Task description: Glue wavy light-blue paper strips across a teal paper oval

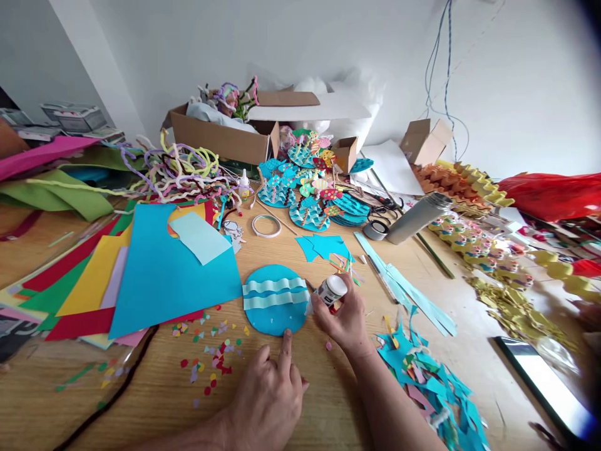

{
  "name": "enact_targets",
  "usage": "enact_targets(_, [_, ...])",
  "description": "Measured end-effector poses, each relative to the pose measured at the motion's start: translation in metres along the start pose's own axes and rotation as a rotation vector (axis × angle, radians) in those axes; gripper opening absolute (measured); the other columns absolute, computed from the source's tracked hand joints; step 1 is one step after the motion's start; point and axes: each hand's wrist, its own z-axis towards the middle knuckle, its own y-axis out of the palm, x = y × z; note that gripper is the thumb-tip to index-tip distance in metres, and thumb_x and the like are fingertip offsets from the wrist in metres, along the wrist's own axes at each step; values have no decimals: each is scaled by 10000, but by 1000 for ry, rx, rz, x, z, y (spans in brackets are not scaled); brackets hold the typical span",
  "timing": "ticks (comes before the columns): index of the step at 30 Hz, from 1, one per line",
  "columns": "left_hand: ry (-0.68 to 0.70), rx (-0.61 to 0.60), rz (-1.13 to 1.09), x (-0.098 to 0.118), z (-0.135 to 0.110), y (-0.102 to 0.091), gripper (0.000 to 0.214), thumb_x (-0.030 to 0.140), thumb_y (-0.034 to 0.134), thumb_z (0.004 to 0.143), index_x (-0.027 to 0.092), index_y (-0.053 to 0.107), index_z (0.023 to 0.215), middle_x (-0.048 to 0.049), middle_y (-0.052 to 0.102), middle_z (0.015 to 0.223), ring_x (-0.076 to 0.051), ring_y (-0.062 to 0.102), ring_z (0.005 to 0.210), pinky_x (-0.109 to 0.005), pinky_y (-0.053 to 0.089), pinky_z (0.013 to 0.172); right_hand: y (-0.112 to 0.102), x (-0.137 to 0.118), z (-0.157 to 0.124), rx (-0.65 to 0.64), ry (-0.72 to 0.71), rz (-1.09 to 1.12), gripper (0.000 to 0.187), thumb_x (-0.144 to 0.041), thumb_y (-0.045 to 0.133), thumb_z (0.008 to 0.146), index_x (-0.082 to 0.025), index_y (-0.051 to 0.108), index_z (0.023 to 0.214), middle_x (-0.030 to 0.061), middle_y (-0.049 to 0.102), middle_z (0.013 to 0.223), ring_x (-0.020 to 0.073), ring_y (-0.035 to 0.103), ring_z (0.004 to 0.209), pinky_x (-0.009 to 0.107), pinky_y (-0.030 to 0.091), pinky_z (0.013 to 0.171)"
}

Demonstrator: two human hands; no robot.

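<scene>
A blue paper disc [277, 322] lies on the table before me, with two pale-blue wavy paper strips [275, 299] across its upper half and small white glue dots on the lower part. My left hand [270, 388] rests at its near edge, the index finger stretched out and touching the rim, the other fingers loosely bent, holding nothing. In my right hand [345, 319] is a small glue bottle [328, 291], tilted with its white base up and its tip toward the disc's right edge.
Coloured paper sheets [183, 288] lie left, beside scattered paper confetti [220, 357]. Pale strips [408, 297], blue scraps [436, 388] and a phone [539, 388] are right. Finished decorated discs [310, 213], a tape roll [266, 225] and a grey flask [417, 219] stand farther back.
</scene>
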Motion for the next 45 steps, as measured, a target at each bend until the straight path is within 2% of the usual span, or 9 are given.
enact_targets(9, [-10,-29,6,1,0,-2,207,270,590,853,113,689,761,-242,642,1142,-237,686,740,-398,473,708,1,0,-1,14,28,9,214,-258,624,740,-229,415,773,-72,459,615,86,420,485,221,349,477])
enact_targets(12, [-18,-34,12,1,1,-2,217,283,587,856,110,694,780,-236,633,1165,-228,684,733,-398,475,723,0,1,-1,49,122,84,199,-255,643,725,-219,450,760,-59,490,637,95,458,518,231,378,504])
enact_targets(20, [-35,-110,4,-3,4,-12,287,319,516,902,94,693,878,-249,582,1240,-200,659,663,-418,459,749,-3,10,15,337,639,880,209,-333,704,694,-210,550,766,-54,543,668,104,520,560,232,449,513])
enact_targets(23, [-48,-160,4,-2,6,-17,314,335,491,915,93,691,920,-240,572,1261,-214,658,725,-424,447,772,-2,7,25,256,722,1075,225,-349,728,683,-226,576,795,-41,594,739,126,584,645,268,506,600])
enact_targets(29, [-142,-141,-44,1,1,-25,283,347,540,883,113,687,944,-194,581,1276,-266,626,932,-413,453,792,20,3,53,-96,754,1204,248,-370,766,652,-231,597,768,-47,640,752,136,619,693,303,517,716])
enact_targets(33, [-276,-58,-291,5,-15,-33,257,303,640,798,148,635,1004,-123,627,1203,-246,601,1030,-358,472,865,46,3,73,-295,735,1189,293,-341,817,577,-192,620,734,-36,652,703,131,617,651,266,496,670])
enact_targets(36, [-451,24,-604,7,-24,-36,121,250,637,767,197,562,847,-84,617,1143,-203,594,1057,-286,495,841,55,3,80,-379,727,1175,308,-331,829,552,-172,626,719,-17,663,682,142,622,627,267,488,641])
enact_targets(40, [-717,239,-1041,6,-19,-36,153,352,489,865,224,442,795,-104,592,1185,-201,562,1148,-331,479,925,49,3,81,-417,765,1148,310,-330,817,564,-172,622,746,-6,676,686,155,634,617,293,505,632])
enact_targets(45, [-1016,331,-1484,-2,-11,-34,349,530,422,884,202,475,991,-170,519,1328,-235,623,1086,-396,479,943,29,3,75,-354,837,1103,297,-310,803,581,-183,602,758,-8,671,668,153,636,587,290,512,597])
